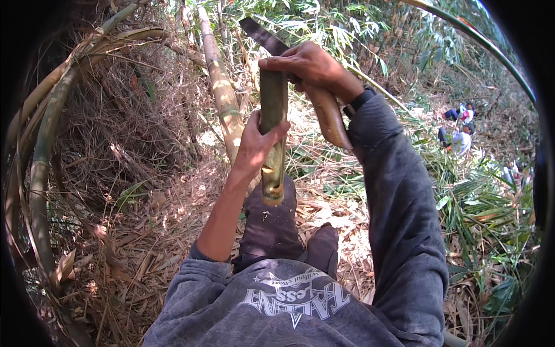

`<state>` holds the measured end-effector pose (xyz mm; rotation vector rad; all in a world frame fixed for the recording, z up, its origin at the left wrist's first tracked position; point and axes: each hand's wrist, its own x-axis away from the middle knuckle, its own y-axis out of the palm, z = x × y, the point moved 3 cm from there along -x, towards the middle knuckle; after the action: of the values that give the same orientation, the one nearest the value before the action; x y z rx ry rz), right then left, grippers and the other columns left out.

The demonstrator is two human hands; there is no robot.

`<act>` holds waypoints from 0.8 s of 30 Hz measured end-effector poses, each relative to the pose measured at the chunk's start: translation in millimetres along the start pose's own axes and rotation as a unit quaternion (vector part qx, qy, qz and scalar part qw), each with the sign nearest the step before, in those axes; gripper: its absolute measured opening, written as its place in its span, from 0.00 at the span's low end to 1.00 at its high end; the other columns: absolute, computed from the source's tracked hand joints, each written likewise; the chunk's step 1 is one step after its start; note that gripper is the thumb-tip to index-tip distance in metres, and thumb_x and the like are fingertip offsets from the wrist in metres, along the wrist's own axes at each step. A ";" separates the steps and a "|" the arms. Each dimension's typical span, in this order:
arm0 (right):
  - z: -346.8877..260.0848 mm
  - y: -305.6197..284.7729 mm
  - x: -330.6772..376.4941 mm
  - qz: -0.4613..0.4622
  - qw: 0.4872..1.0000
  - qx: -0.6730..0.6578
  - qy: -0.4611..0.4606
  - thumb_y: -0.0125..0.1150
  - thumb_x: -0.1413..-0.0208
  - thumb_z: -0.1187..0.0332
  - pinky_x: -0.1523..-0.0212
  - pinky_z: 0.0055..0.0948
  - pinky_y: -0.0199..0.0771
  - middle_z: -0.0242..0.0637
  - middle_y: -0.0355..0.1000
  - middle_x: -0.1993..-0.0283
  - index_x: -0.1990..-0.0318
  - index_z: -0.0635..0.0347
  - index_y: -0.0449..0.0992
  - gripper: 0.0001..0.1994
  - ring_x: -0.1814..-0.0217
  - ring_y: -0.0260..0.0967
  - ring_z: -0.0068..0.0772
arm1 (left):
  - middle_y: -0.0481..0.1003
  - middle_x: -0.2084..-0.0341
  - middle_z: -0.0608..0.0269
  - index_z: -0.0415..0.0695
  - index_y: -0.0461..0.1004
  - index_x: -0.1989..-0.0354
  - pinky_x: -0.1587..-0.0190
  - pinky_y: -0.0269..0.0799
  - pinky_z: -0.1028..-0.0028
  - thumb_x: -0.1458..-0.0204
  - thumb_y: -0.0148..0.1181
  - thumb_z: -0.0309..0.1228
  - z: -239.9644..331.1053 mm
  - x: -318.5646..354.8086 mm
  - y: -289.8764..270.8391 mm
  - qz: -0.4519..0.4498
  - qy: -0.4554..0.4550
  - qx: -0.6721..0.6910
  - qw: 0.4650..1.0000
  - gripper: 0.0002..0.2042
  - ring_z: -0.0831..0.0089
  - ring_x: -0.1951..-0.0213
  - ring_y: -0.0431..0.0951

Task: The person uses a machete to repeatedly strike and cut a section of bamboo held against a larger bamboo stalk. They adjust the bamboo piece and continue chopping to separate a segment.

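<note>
My left hand (pixel 256 141) is wrapped round a short green bamboo section (pixel 274 98), held upright in front of me above my knee. Near its lower end the bamboo shows a notch and a pale spot. A machete is in my right hand (pixel 316 63), which is closed at the top of the bamboo, with the thumb lying across its upper end. The dark blade (pixel 263 36) points up and to the left beyond the bamboo. Its curved wooden handle (pixel 328 115) hangs below the right hand toward the wrist. The fingers partly hide where blade meets handle.
A thick bamboo pole (pixel 221 84) leans just beyond my left hand. Bent bamboo stems (pixel 43 156) and dry brush crowd the left; another stem (pixel 485 32) arches at upper right. Dry leaves (pixel 167 237) cover the ground. Other people (pixel 461 136) are farther off, right.
</note>
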<state>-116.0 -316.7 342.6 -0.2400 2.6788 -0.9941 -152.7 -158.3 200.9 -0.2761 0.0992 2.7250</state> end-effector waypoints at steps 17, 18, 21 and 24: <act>148.0 148.5 242.0 0.310 0.796 -0.462 0.238 0.60 0.43 0.70 0.90 0.20 0.66 0.43 0.76 0.72 0.45 0.67 0.65 0.20 0.87 0.66 0.20 | 0.68 0.48 0.47 0.40 0.60 0.42 0.37 0.59 0.43 0.38 0.49 0.50 -93.9 1.0 -103.1 0.246 -0.094 0.552 0.791 0.26 0.50 0.45 0.69; 154.0 154.4 248.3 0.316 0.795 -0.456 0.244 0.61 0.43 0.70 0.89 0.19 0.66 0.43 0.77 0.71 0.43 0.66 0.64 0.22 0.87 0.66 0.20 | 0.68 0.48 0.47 0.40 0.60 0.41 0.36 0.59 0.43 0.38 0.49 0.50 -96.2 2.6 -95.1 0.211 -0.096 0.555 0.799 0.27 0.50 0.45 0.69; 148.7 164.5 247.2 0.334 0.789 -0.448 0.257 0.61 0.42 0.71 0.88 0.19 0.67 0.42 0.77 0.70 0.27 0.61 0.45 0.39 0.86 0.65 0.20 | 0.67 0.46 0.47 0.40 0.59 0.39 0.36 0.58 0.43 0.39 0.53 0.46 -102.1 7.8 -72.1 0.172 -0.119 0.554 0.805 0.27 0.50 0.42 0.67; 146.4 158.7 236.2 0.322 0.804 -0.440 0.238 0.62 0.41 0.66 0.87 0.21 0.68 0.42 0.77 0.69 0.27 0.61 0.46 0.39 0.85 0.65 0.20 | 0.64 0.42 0.46 0.40 0.58 0.38 0.34 0.56 0.44 0.41 0.57 0.42 -103.4 16.9 -38.7 0.183 -0.151 0.546 0.803 0.28 0.50 0.38 0.64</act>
<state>-304.2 -345.9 85.4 0.8143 3.0683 0.5011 -134.2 -127.5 95.1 0.5593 1.6805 2.4943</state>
